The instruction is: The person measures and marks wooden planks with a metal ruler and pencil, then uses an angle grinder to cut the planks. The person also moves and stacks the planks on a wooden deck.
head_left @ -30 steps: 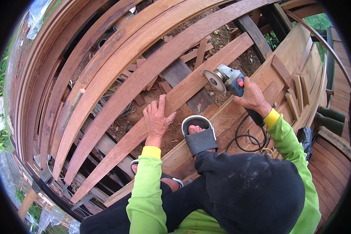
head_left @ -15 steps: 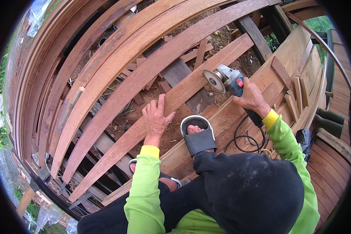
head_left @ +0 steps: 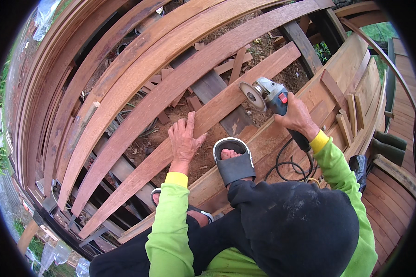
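Note:
My right hand (head_left: 300, 117) is closed around the body of an angle grinder (head_left: 276, 99) with a blue-and-silver housing and a red switch. Its round disc (head_left: 253, 96) is beside a reddish wooden plank (head_left: 219, 109), near the edge; whether the two touch I cannot tell. On the same plank, lower and to the left, my left hand (head_left: 184, 138) lies with fingers stretched out and thumb apart. The grinder's black cable (head_left: 289, 162) loops below my right hand.
Several long planks (head_left: 194, 71) run side by side over dark crossbeams (head_left: 208, 85), with soil and offcuts in the gaps. Short wood strips (head_left: 352, 111) lie on boards at the right. My sandalled foot (head_left: 233, 159) rests between my hands; dark boots (head_left: 388, 145) stand far right.

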